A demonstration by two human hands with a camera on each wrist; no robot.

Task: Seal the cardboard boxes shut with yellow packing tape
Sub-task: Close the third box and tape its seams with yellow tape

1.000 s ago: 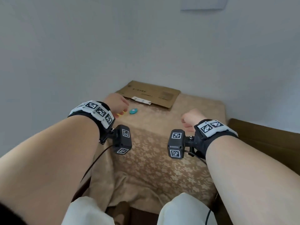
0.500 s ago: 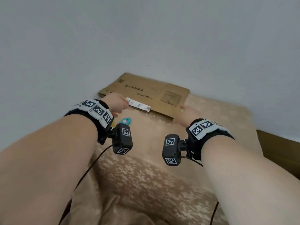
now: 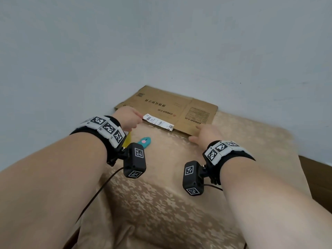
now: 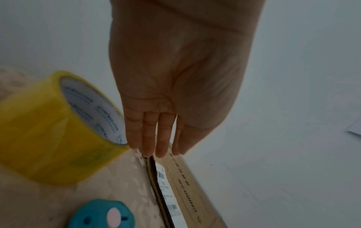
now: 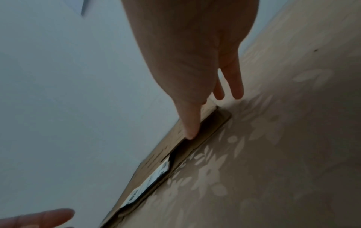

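Observation:
A flattened brown cardboard box [image 3: 172,106] with a white barcode label [image 3: 159,122] lies at the back of the table against the wall. My left hand [image 3: 128,119] reaches its near left edge with straight fingers [image 4: 151,138] at the cardboard [image 4: 187,189]. My right hand [image 3: 206,132] is at the near right corner, one straight finger [image 5: 188,123] touching the top layer of the box [image 5: 175,141]. A roll of yellow packing tape [image 4: 50,128] stands on the cloth just left of my left hand; in the head view only a sliver of the roll [image 3: 128,139] shows.
A teal cutter with a pink spot [image 3: 144,141] lies on the beige flowered tablecloth [image 3: 161,194] near my left wrist. A grey wall [image 3: 161,42] rises right behind the box. More brown cardboard [image 3: 318,178] stands beyond the table's right edge.
Both hands have moved forward from the middle of the table to the near edge of the flattened box, and their fingers have straightened. The head view has tilted up.

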